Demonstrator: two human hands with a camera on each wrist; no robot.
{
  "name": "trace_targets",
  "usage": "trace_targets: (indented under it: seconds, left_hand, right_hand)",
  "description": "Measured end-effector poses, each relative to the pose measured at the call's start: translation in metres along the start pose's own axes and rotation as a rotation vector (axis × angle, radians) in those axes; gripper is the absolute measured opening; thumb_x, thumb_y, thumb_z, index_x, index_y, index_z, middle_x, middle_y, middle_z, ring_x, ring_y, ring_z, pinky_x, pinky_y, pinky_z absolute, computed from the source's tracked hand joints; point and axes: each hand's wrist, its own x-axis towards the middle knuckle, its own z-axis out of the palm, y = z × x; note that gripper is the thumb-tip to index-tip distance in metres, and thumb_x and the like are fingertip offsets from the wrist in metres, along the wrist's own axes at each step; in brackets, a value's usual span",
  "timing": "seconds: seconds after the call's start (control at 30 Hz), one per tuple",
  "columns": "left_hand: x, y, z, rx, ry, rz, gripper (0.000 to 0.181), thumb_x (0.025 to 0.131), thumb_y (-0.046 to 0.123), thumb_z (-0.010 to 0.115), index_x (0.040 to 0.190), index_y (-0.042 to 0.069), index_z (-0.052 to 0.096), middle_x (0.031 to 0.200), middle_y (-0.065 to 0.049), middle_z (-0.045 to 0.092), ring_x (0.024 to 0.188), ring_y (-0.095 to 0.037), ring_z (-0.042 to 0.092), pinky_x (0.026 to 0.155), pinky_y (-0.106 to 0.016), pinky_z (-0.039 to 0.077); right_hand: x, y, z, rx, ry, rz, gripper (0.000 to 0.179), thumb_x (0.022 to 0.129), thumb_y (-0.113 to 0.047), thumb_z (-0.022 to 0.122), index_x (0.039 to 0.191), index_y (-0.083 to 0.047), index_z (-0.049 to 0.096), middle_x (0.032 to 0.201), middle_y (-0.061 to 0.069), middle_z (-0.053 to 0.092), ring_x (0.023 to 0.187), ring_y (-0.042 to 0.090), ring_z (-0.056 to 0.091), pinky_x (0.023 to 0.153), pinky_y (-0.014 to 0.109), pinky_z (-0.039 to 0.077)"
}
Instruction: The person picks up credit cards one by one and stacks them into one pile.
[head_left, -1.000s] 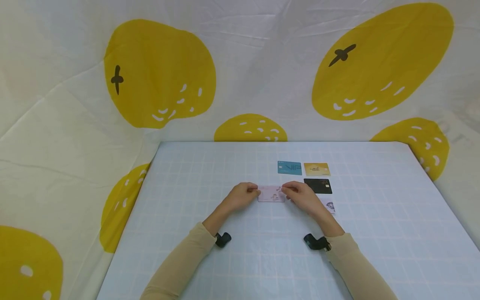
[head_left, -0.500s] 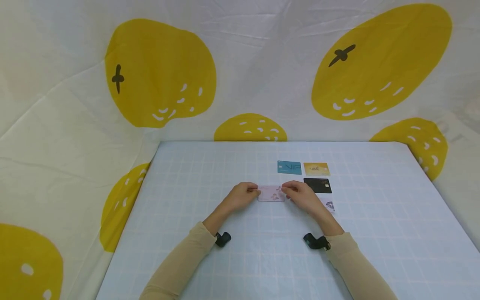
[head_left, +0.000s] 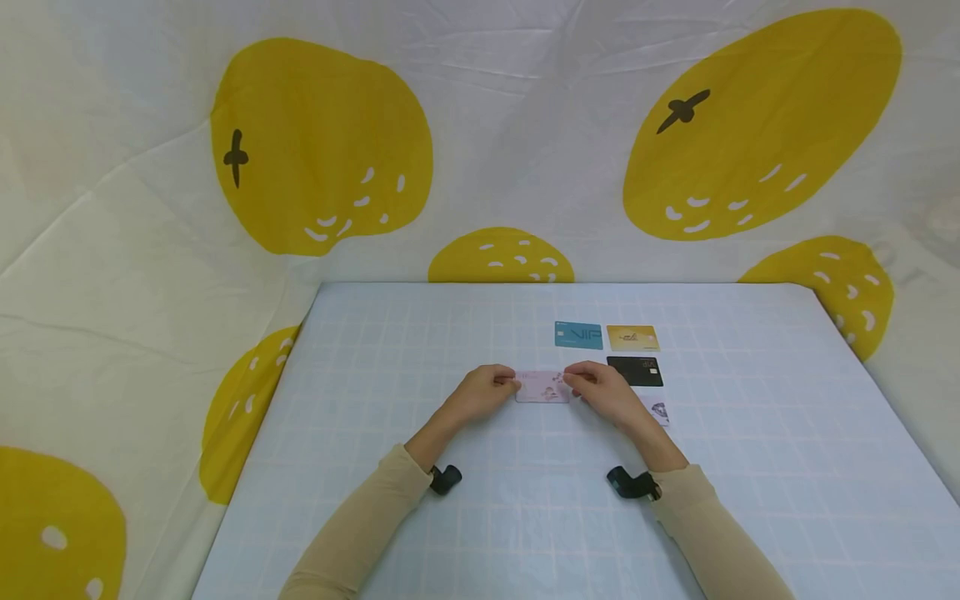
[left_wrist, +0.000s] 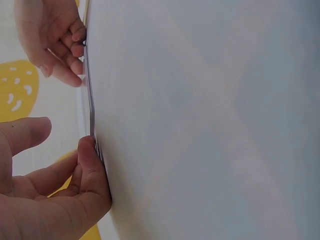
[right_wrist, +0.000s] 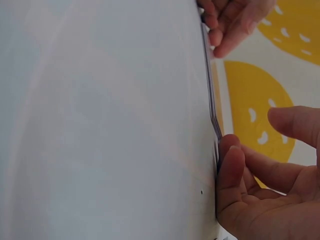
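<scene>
A pale pink card point(head_left: 542, 387) with a reddish print lies level at the middle of the table in the head view. My left hand point(head_left: 482, 393) holds its left end, and my right hand point(head_left: 606, 393) holds its right end, fingers curled at the card. From the side, in the left wrist view, the card edge point(left_wrist: 90, 107) looks like thin layers, close to the tabletop; whether it is one card or a stack I cannot tell. A white card point(head_left: 660, 410) with a dark print lies partly hidden under my right wrist.
Beyond my right hand lie a black card point(head_left: 636, 372), a gold card point(head_left: 633, 337) and a teal VIP card point(head_left: 578, 335). The table point(head_left: 390, 350) has a pale checked cover and meets a white curtain point(head_left: 510, 167) with yellow fruit prints at the back.
</scene>
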Motion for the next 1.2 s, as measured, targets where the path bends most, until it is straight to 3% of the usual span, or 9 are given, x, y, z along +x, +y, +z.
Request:
trace_targets:
  seconds: [0.17, 0.3, 0.53, 0.83, 1.2]
  left_hand:
    - [0.002, 0.000, -0.001, -0.005, -0.004, 0.001, 0.042, 0.100, 0.034, 0.061, 0.130, 0.005, 0.065, 0.121, -0.006, 0.067, 0.112, -0.020, 0.061, 0.095, -0.040, 0.050]
    - [0.005, 0.004, -0.003, -0.010, 0.010, 0.037, 0.041, 0.099, 0.033, 0.062, 0.129, 0.004, 0.065, 0.120, -0.007, 0.067, 0.113, -0.021, 0.062, 0.096, -0.040, 0.049]
    - [0.018, 0.020, -0.008, -0.033, 0.040, 0.094, 0.040, 0.098, 0.031, 0.064, 0.128, 0.005, 0.065, 0.112, -0.001, 0.068, 0.103, -0.016, 0.063, 0.091, -0.034, 0.051]
    - [0.052, 0.046, -0.008, 0.022, 0.043, 0.127, 0.041, 0.098, 0.028, 0.066, 0.132, 0.006, 0.062, 0.114, -0.001, 0.066, 0.103, -0.015, 0.061, 0.088, -0.030, 0.052]
    - [0.100, 0.049, -0.003, 0.099, -0.023, 0.177, 0.042, 0.097, 0.025, 0.066, 0.133, 0.005, 0.060, 0.121, -0.006, 0.063, 0.107, -0.019, 0.058, 0.094, -0.031, 0.049]
  right_hand:
    - [-0.003, -0.001, -0.002, 0.000, 0.001, -0.007, 0.039, 0.101, -0.032, 0.060, 0.128, -0.004, 0.064, 0.111, 0.011, 0.066, 0.093, 0.025, 0.060, 0.081, 0.033, 0.051]
    - [-0.005, -0.004, -0.005, -0.007, 0.010, -0.012, 0.037, 0.101, -0.032, 0.060, 0.127, -0.005, 0.064, 0.110, 0.010, 0.067, 0.092, 0.025, 0.061, 0.079, 0.033, 0.051]
    - [-0.005, -0.007, -0.021, -0.015, 0.033, -0.042, 0.038, 0.101, -0.033, 0.060, 0.129, -0.006, 0.062, 0.110, 0.011, 0.067, 0.094, 0.027, 0.061, 0.078, 0.036, 0.050]
    - [0.006, -0.006, -0.052, -0.071, 0.082, -0.126, 0.044, 0.102, -0.032, 0.060, 0.133, -0.001, 0.059, 0.117, 0.015, 0.063, 0.104, 0.031, 0.061, 0.085, 0.042, 0.051]
    - [0.040, 0.004, -0.084, -0.088, 0.128, -0.165, 0.040, 0.100, -0.020, 0.064, 0.132, 0.004, 0.057, 0.116, 0.020, 0.063, 0.107, 0.037, 0.060, 0.087, 0.045, 0.050]
